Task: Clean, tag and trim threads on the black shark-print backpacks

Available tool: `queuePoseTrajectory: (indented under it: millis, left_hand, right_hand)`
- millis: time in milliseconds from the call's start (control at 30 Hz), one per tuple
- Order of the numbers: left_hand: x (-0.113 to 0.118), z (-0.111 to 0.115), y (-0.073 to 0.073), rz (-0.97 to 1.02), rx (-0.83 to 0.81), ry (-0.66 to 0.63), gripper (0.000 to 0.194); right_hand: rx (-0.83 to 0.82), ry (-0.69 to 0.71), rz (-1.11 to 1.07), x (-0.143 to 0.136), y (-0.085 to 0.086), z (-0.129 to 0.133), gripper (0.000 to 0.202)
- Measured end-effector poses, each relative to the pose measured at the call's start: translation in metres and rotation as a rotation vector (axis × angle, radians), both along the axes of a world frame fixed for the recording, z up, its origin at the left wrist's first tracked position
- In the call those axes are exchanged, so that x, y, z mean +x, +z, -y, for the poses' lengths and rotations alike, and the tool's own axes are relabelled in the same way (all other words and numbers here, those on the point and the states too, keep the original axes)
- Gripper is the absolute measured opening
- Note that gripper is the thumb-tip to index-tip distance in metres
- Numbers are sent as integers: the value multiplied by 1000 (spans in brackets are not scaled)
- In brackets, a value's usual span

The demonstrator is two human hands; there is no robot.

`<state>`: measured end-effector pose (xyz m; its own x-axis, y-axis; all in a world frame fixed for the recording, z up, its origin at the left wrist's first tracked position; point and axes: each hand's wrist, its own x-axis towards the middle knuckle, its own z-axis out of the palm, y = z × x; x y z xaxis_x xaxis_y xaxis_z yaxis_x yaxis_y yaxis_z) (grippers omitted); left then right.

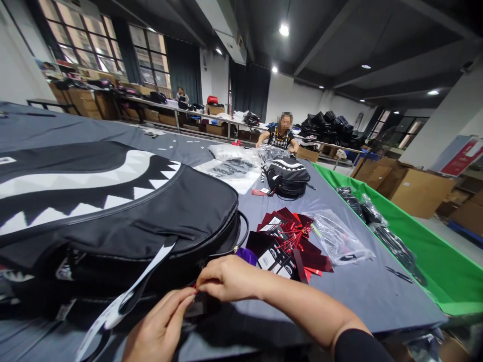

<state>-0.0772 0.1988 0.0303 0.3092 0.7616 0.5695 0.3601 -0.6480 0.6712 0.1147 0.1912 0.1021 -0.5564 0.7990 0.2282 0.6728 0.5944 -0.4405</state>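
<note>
A large black backpack [113, 201] with a white shark-tooth print lies in front of me on the grey table [362, 291]. My left hand [160, 329] and my right hand [226, 277] meet at its near edge, both pinching a thin red string tied to a dark hang tag [202, 304]. A black-and-white strap [124, 296] hangs from the bag beside my left hand. Just right of my right hand lies a pile of red and black hang tags [290, 241].
Clear plastic bags [337, 236] lie beyond the tags. A second shark-print backpack [289, 176] stands farther down the table, where a seated person [281, 134] works. A green bin [418, 251] holds black parts on the right. Cardboard boxes [415, 188] stand behind it.
</note>
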Motion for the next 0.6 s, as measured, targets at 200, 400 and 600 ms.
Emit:
queuePoseTrajectory:
  millis: [200,400,600]
  left_hand:
    - [-8,-6,-9,-81,12,7,35]
    - [-7,-5,5,-120,116,2,40]
    - [-9,-6,3,-206,218,-27,24]
  right_hand:
    - [-2,37,31,2,-4,-1,16]
    - [28,17,55,0,-10,0,17]
    - [53,5,67,0,-13,-1,17]
